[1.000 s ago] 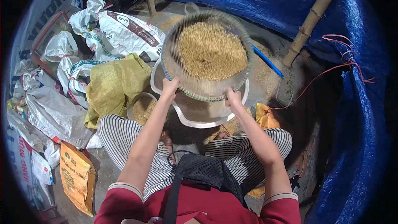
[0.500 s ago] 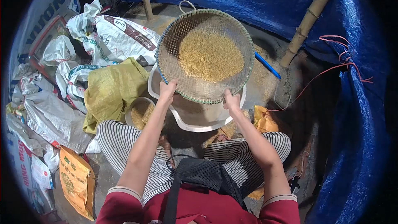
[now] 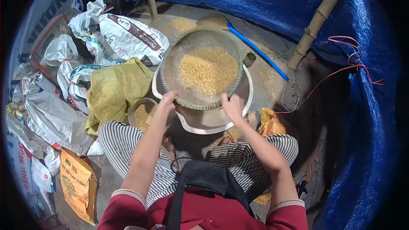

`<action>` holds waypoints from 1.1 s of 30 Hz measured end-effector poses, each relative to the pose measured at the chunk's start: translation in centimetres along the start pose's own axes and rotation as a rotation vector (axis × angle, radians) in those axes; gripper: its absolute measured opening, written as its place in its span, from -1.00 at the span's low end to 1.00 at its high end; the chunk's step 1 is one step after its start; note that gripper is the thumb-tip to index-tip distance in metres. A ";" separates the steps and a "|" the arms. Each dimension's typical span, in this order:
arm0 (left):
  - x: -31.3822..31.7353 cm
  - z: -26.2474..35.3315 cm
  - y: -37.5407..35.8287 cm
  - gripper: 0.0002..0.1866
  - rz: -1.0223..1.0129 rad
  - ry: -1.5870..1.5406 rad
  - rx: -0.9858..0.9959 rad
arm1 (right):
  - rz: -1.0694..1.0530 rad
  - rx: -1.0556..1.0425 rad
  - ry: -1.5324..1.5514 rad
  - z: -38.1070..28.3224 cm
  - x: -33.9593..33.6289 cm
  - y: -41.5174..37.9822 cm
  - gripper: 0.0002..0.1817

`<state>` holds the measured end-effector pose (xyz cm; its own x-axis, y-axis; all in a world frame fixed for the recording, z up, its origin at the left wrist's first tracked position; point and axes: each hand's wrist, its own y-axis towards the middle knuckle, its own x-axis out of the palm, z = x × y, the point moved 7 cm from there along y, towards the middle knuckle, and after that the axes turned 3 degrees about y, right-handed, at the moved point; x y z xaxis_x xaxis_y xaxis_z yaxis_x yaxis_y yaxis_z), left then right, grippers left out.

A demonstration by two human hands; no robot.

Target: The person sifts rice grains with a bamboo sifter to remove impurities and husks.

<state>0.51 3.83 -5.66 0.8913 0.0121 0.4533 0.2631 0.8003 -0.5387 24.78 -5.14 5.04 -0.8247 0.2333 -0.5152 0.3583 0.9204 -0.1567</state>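
A round woven sieve (image 3: 172,70) with a green-bound rim is held out in front of me, slightly blurred by motion. A mound of yellow grain (image 3: 209,70) lies in its middle and toward its right side. My left hand (image 3: 169,98) grips the near-left rim, fingers closed around it. At the near-right rim, my right hand (image 3: 231,106) is likewise closed on the edge. Beneath the sieve stands a large white basin (image 3: 194,129), its far part hidden. Left of the basin, beside my left forearm, sits a small bowl of grain (image 3: 144,114).
Tied white sacks (image 3: 132,38) and a yellow woven sack (image 3: 117,85) line the left. A blue-handled tool (image 3: 257,51) and a small can (image 3: 249,59) are beyond the basin. A bamboo pole (image 3: 319,21) leans before the blue tarp (image 3: 272,0). Grain is scattered on the floor.
The sieve has come down and nearer, uncovering the blue-handled tool and the can behind it. Both hands moved with it, the right one inward to the left. The grain mound has shifted within the sieve.
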 end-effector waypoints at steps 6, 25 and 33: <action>1.2 -0.2 -1.1 -0.65 0.162 -0.025 -0.042 | 0.073 -0.077 0.030 -1.2 -2.1 0.9 -0.62; 0.9 2.3 -2.0 -0.75 0.385 0.347 0.331 | -0.175 0.674 0.698 8.1 2.3 0.9 -0.88; 3.2 5.3 -4.7 -0.70 0.352 0.360 0.237 | -0.138 0.552 0.671 4.1 0.9 0.4 -0.86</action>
<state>0.14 3.28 2.13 0.9913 0.1305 -0.0189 -0.1263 0.8983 -0.4207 25.94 -5.88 1.11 -0.8975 0.4258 0.1149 0.2538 0.7116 -0.6551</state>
